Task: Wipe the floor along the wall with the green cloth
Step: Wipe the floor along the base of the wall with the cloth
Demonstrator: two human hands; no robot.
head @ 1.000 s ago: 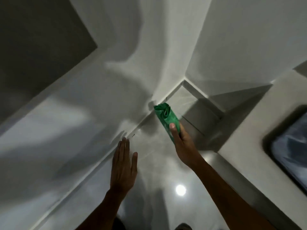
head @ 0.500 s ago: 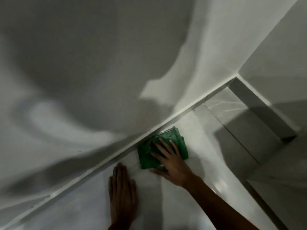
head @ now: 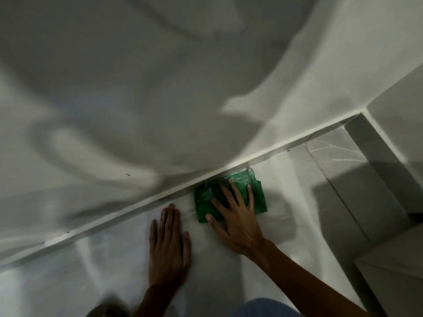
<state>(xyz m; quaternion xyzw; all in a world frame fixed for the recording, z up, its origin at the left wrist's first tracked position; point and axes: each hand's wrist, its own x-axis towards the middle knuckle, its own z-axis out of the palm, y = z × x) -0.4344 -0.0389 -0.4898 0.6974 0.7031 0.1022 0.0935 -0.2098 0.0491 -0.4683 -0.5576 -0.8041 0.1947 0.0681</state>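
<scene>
Pale glossy tiled floor (head: 286, 225) meets white wall skirting (head: 137, 208) running lower-left to upper-right. Crumpled green cloth (head: 256, 197) lies against it, under my right hand (head: 235, 216), fingers splayed flat, pressing, not gripping. Left hand (head: 168, 245) flat, empty, just beside. No writing visible.

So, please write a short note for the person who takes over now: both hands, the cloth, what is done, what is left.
Right hand: flat on the green cloth, fingers spread, pressing it down, not gripping.
Left hand: flat on the bare floor, beside the cloth, as support.
Cloth: on the floor, its far edge against the baseboard.
Done: cloth is down at the wall.
Left: wiping along the wall; how much is already wiped cannot be told.
</scene>
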